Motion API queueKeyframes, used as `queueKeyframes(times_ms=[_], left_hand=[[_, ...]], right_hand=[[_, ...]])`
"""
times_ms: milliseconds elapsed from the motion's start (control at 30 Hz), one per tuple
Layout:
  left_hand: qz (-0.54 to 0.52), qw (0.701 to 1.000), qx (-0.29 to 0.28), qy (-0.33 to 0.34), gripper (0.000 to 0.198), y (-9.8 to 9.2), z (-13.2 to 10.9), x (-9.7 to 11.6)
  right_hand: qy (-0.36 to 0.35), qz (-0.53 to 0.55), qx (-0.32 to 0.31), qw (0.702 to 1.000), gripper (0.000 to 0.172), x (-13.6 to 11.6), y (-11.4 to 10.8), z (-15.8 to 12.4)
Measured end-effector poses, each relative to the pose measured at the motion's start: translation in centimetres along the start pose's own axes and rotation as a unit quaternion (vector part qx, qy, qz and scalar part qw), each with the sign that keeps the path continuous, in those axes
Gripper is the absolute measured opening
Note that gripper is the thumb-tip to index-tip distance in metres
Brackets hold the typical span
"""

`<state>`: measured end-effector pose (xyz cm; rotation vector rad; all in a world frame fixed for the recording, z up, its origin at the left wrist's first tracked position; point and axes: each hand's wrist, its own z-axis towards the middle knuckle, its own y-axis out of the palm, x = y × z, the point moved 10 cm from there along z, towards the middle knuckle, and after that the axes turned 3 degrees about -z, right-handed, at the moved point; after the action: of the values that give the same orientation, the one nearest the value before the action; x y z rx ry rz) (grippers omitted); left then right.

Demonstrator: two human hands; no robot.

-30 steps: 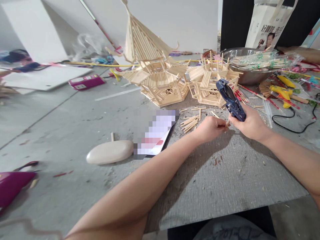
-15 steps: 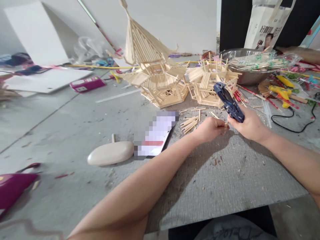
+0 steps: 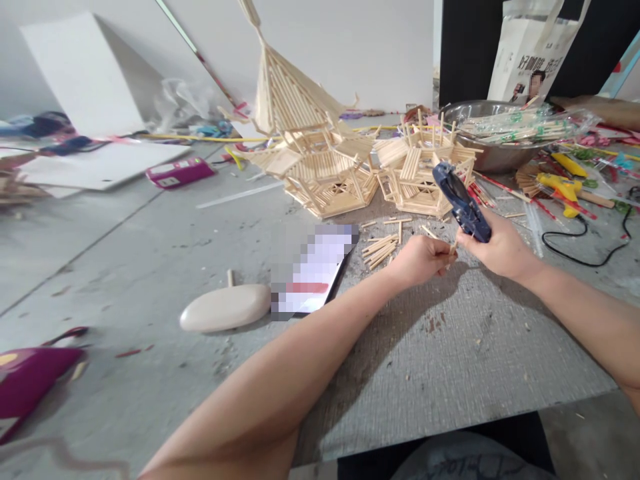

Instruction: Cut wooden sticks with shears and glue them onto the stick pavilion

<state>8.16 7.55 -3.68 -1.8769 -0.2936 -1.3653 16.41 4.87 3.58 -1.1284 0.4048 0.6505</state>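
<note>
My left hand (image 3: 417, 261) is closed, pinching a short wooden stick (image 3: 453, 249) between thumb and fingers just above the table. My right hand (image 3: 503, 247) is wrapped round a dark blue hand tool (image 3: 461, 201), its kind unclear; the tool slants up and to the left. The two hands almost meet, with the stick's end close to my right fingers. Left of them lies a small pile of cut wooden sticks (image 3: 380, 251). Behind stand a pagoda-like stick model (image 3: 295, 100) with a pointed roof and a lower stick model (image 3: 417, 177).
A phone (image 3: 315, 273) and a pale oval case (image 3: 225, 308) lie to the left on the grey table (image 3: 450, 373). At the right are a yellow glue gun (image 3: 563, 190) with a black cord and a metal bowl (image 3: 510, 157) holding bagged sticks. A purple packet (image 3: 180, 173) lies further back.
The view has shifted slightly, so most things sit a little further right. Both hands keep their hold on the stick and the tool, nearly still.
</note>
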Motion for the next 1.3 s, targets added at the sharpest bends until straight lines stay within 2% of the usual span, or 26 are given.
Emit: queueKeyframes(times_ms=[133,267,367,567,800,1067,1300], left_hand=[[-0.037,0.998,0.052,-0.021,0.015,-2.5,-0.1,-0.1],[-0.024,0.989,0.146,-0.003,0.016,-5.8,-0.4,-0.1],[0.040,0.981,0.191,0.013,0.020,-6.9,-0.7,0.3],[0.117,0.965,0.232,0.019,0.022,-7.2,-1.5,1.7],[0.189,0.943,0.269,0.050,0.025,-7.3,-2.1,3.0],[0.242,0.929,0.275,0.057,0.026,-7.0,-2.1,3.4],[0.271,0.919,0.279,0.058,0.026,-6.8,-2.3,3.6]], right_hand=[[0.046,0.011,0.008,0.999,0.015,1.2,-1.2,0.7],[0.064,-0.091,-0.011,0.994,0.033,2.6,-1.1,1.2],[0.036,-0.169,-0.037,0.984,0.042,3.0,0.1,1.1],[-0.002,-0.238,-0.059,0.969,0.050,2.5,1.1,0.6],[-0.011,-0.266,-0.092,0.960,0.045,1.3,1.9,0.2],[-0.006,-0.278,-0.081,0.957,0.037,1.3,1.9,-0.1],[0.022,-0.309,-0.103,0.945,0.035,1.6,2.1,-0.2]])
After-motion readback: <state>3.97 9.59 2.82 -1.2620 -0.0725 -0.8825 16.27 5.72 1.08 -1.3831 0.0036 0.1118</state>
